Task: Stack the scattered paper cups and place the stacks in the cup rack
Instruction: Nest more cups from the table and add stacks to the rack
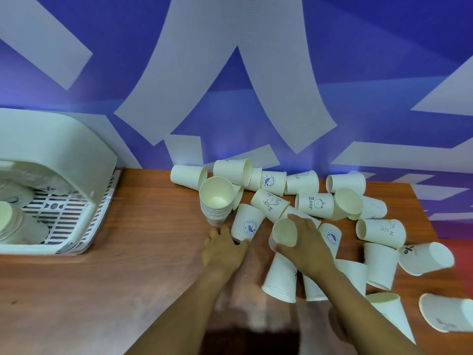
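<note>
Several white paper cups lie scattered on the wooden table (143, 252), most on their sides. A stack of nested cups (217, 201) stands upright near the middle. My left hand (223, 248) grips the bottom of a whale-logo cup (247, 222) lying just right of the stack. My right hand (304, 243) grips an empty cup (283, 233) round its rim, mouth toward me. The white cup rack (51, 160) sits at the far left with stacked cups (15, 226) lying inside it.
A blue and white patterned wall (235, 85) rises right behind the table. More cups lie along the table's right edge, one (426, 257) hanging over a red surface. Bare wood stretches between the rack and the cup pile.
</note>
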`<action>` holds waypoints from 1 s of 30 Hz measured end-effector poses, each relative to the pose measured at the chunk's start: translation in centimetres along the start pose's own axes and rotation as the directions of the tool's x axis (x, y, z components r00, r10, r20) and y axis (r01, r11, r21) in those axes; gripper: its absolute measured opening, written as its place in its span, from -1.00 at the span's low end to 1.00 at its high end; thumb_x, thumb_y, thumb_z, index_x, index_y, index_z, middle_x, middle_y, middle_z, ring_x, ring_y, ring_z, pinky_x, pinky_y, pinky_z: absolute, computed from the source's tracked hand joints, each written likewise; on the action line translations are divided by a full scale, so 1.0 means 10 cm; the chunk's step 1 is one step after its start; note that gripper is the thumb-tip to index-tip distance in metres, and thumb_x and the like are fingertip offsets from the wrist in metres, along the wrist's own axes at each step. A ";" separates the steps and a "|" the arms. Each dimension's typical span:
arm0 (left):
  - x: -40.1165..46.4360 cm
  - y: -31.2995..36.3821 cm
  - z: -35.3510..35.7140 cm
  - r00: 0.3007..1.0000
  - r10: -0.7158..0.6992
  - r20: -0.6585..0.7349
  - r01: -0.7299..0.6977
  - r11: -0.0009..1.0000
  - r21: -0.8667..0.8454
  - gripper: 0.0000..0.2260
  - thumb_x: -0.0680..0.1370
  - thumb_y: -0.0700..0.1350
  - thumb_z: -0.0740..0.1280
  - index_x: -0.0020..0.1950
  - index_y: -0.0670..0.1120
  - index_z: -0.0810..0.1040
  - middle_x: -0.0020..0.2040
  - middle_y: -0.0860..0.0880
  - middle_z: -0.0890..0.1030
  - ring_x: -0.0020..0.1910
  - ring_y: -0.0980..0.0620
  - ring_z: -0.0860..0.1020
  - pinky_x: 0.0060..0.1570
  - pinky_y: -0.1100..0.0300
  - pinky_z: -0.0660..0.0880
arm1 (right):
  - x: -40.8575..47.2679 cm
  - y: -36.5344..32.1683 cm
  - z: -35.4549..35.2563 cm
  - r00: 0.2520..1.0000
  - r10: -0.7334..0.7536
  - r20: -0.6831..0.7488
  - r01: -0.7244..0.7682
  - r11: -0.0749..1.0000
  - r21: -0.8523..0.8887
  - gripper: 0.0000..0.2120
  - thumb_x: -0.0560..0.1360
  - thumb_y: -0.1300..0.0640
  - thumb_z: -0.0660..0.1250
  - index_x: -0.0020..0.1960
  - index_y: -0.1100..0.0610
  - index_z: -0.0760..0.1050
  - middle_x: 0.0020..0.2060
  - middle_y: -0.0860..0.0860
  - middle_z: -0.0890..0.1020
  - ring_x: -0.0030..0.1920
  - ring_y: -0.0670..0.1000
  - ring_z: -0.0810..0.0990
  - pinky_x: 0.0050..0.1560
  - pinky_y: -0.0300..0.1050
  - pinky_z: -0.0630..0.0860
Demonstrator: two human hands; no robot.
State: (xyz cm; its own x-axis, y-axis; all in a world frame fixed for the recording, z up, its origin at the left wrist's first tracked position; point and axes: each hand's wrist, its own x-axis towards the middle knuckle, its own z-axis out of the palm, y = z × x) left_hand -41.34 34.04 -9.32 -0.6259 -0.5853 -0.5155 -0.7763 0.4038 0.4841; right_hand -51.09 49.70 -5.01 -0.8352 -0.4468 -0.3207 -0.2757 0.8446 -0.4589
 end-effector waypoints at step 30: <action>-1.19 -1.31 -1.55 0.929 0.367 -0.050 -0.366 0.889 -0.274 -0.45 0.29 -0.25 0.43 0.20 0.04 0.30 0.06 -0.03 0.47 -0.06 0.04 0.46 -0.34 0.34 0.31 | -1.12 -1.33 0.29 0.974 -0.148 -0.172 0.169 0.979 0.115 -0.31 0.33 0.07 0.48 0.41 0.04 0.31 0.32 0.03 0.42 0.34 0.04 0.36 0.29 -0.11 0.28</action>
State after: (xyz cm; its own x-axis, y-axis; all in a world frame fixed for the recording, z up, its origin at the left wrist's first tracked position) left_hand -22.50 24.79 1.46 -0.8627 -0.4302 -0.2658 -0.4404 0.3808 0.8130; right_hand -36.68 42.57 2.25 -0.8543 -0.5096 -0.1019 -0.3563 0.7172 -0.5989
